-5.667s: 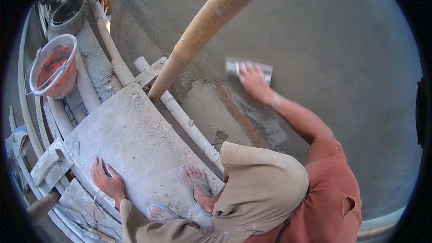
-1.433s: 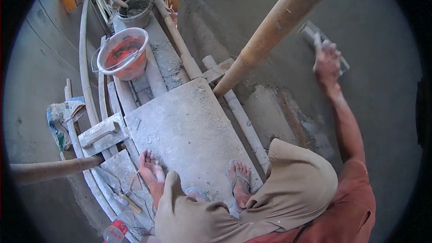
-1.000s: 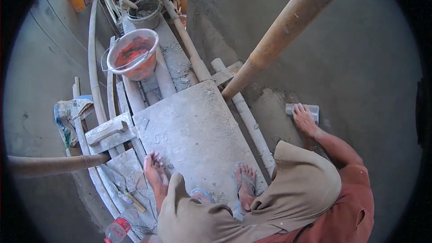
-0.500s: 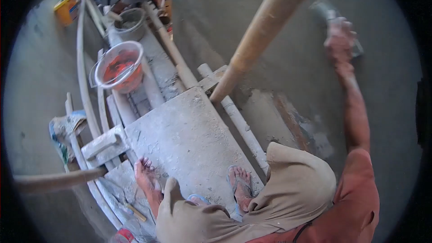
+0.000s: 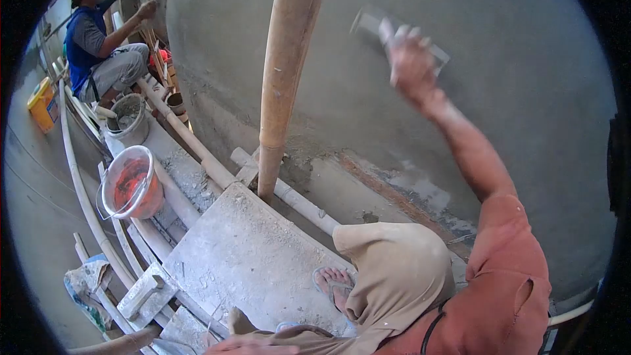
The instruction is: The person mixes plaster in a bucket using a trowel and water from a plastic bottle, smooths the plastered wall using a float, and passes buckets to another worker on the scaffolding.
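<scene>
My right hand (image 5: 413, 62) is wrapped round the handle of a plastering trowel (image 5: 371, 23), whose flat blade lies against the grey plastered wall (image 5: 526, 79). Motion blurs the blade a little. Low at the bottom edge, beside my knee, part of my left hand (image 5: 253, 345) shows; its fingers are cut off or blurred, so their pose is unclear. Left of my feet, a float with a raised handle (image 5: 141, 299) rests on the scaffold beside the dusty board (image 5: 243, 260) under me.
A thick bamboo pole (image 5: 282, 79) rises between me and the wall. To the left stand a pale bucket with an orange inside (image 5: 154, 200) and a grey mortar bucket (image 5: 135, 131). Beyond them a co-worker (image 5: 98, 46) crouches, hands at the wall. A yellow tub (image 5: 43, 105) is farther left.
My right hand has carried the trowel leftward across the wall. My left hand has dropped toward the bottom edge. The view has tilted up, bringing the co-worker's upper body into sight.
</scene>
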The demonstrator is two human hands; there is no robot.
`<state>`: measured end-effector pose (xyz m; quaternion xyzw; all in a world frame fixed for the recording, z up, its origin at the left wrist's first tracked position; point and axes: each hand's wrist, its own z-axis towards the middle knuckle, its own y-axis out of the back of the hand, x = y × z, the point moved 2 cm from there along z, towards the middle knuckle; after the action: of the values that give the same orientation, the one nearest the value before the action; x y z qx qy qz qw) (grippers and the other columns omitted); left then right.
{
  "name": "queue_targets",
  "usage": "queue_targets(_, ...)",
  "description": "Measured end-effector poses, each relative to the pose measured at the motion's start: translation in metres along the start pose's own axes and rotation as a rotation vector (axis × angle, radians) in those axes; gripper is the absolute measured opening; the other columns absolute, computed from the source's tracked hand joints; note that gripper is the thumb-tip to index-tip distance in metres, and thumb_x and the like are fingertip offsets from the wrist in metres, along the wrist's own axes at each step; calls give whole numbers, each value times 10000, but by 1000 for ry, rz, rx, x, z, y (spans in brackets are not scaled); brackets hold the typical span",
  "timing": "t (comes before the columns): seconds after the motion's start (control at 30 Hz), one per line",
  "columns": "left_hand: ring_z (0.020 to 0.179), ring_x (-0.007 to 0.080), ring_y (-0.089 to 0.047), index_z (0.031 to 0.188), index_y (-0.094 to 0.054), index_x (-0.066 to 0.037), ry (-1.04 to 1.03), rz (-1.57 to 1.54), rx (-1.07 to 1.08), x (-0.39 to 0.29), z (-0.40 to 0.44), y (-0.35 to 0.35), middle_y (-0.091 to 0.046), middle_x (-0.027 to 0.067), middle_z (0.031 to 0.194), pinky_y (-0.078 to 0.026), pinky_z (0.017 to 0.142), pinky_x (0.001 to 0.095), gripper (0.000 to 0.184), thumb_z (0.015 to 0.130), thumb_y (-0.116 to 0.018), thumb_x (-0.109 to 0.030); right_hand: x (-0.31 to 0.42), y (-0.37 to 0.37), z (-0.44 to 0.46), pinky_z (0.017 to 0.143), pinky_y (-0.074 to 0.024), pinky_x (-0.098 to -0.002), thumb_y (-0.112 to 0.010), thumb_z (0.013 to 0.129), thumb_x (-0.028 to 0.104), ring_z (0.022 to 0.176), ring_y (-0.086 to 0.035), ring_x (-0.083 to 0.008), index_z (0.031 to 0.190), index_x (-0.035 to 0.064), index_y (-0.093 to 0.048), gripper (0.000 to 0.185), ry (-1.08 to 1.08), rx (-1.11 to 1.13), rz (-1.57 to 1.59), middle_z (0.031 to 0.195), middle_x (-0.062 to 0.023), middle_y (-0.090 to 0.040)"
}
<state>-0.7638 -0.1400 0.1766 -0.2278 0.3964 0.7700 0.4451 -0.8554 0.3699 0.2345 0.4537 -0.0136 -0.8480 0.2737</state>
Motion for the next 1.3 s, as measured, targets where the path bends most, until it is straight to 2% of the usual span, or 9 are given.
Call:
queue_targets(0.2, 1031, 329, -608, 1067, -648, 30, 75, -43, 20, 23, -3, -15, -646, 189, 1074, -452, 959, 477, 442, 944, -502, -368, -37, 0, 73, 861, -475, -461, -532, 879, 76, 1053, -519, -289, 1382, 40, -467, 509, -203, -38, 82, 1135, -133, -516)
queue_targets(0.6, 1002, 294, -657, 1094, -694, 19, 247, -128, 40, 4, -26, -23, -672, 160, 1095, -386, 1056, 516, 406, 936, -558, -329, 213, -96, -182, 996, -401, -437, -522, 853, 168, 1173, -533, -283, 1144, 6, -629, 349, 558, 276, 548, 1247, -175, -582)
queue_targets(0.73, 1103, 285, -642, 1097, -696, 15, 183, -238, -45, 5, -40, -30, -670, 158, 1154, -373, 1060, 526, 327, 898, -657, -242, 203, -23, -194, 963, -393, -493, -532, 802, 92, 1185, -471, -378, 1136, -27, -582, 359, 481, 467, 804, 1233, -233, -514)
queue_targets(0.9, 1046, 286, -637, 1057, -673, 29, 62, -316, -161, 24, -58, -39, -678, 129, 1086, -376, 1037, 468, 321, 912, -633, -255, 207, 36, -181, 813, -408, -498, -578, 737, 21, 967, -474, -387, 1181, -10, -557, 445, 307, 643, 1054, 1034, -207, -487)
queue_targets(0.97, 1120, 315, -631, 1005, -713, 34, 81, -411, -172, 32, -62, -38, -686, 150, 1125, -282, 1110, 534, 324, 873, -679, -259, 218, 49, -187, 874, -412, -503, -590, 766, 45, 1023, -485, -417, 1220, 20, -549, 456, 303, 805, 1051, 1083, -217, -503)
queue_targets(1.03, 1128, 318, -628, 1045, -711, 24, 57, -436, -198, 40, -68, -40, -680, 153, 1145, -282, 1108, 534, 345, 880, -668, -276, 240, 59, -203, 889, -399, -488, -607, 795, 69, 1034, -490, -410, 1213, 13, -556, 424, 308, 532, 1347, 1070, -231, -510)
queue_targets(1.1, 1136, 321, -625, 1085, -709, 13, 35, -462, -230, 47, -74, -46, -674, 157, 1166, -282, 1105, 535, 368, 888, -657, -293, 246, 104, -181, 948, -387, -497, -610, 833, 109, 1074, -494, -419, 1238, 19, -548, 420, 258, 795, 1557, 1086, -241, -518)
queue_targets(1.2, 1116, 404, -632, 1088, -704, 27, 8, -519, -346, 55, -89, -60, -671, 254, 1123, -246, 1107, 562, 418, 911, -620, -342, 268, 136, -187, 978, -386, -478, -616, 851, 147, 1094, -494, -414, 1275, 14, -528, 453, 330, 617, 1585, 1105, -239, -518)
queue_targets(1.3, 1101, 421, -634, 1084, -705, 24, 49, -598, -636, 66, -114, -91, -674, 259, 1104, -229, 1111, 582, 441, 912, -609, -370, 270, 161, -176, 977, -395, -459, -618, 856, 163, 1086, -501, -405, 1293, 1, -517, 477, 441, 918, 1953, 1108, -239, -524)
